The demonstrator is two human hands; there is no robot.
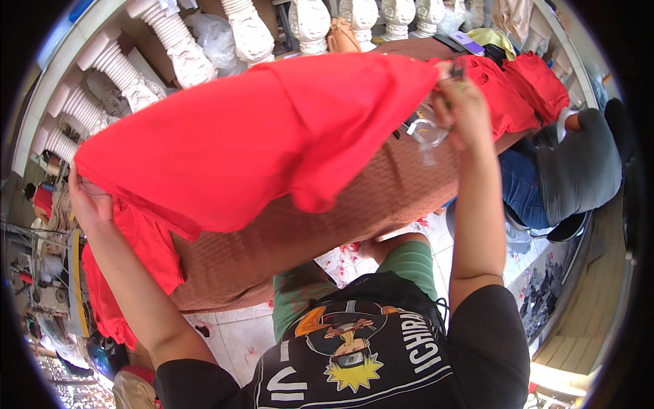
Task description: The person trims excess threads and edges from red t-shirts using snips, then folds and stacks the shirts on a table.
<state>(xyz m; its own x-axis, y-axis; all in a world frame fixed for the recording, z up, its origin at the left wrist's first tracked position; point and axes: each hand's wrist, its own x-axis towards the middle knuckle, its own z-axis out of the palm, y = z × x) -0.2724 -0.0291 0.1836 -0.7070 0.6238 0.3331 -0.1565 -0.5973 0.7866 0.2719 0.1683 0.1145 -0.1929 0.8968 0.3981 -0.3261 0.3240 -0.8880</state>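
A large piece of red fabric (238, 143) is stretched in the air between my two hands, above a table with a brown cover (231, 266). At its left end my left hand (93, 202) is closed on the edge, with some fingers hidden behind the cloth. My right hand (464, 105) is raised at the other end and grips a gathered corner. A small dark object with a bit of green shows at that hand's fingers; its kind I cannot make out. Just beside the right hand, a clear plastic item (426, 129) lies on the cover.
More red fabric lies at the table's left end (146, 252) and in a heap at the right (524, 88). A seated person (572, 167) is close on the right. White balusters (187, 51) line the far side, with a brown bag (343, 35) among them.
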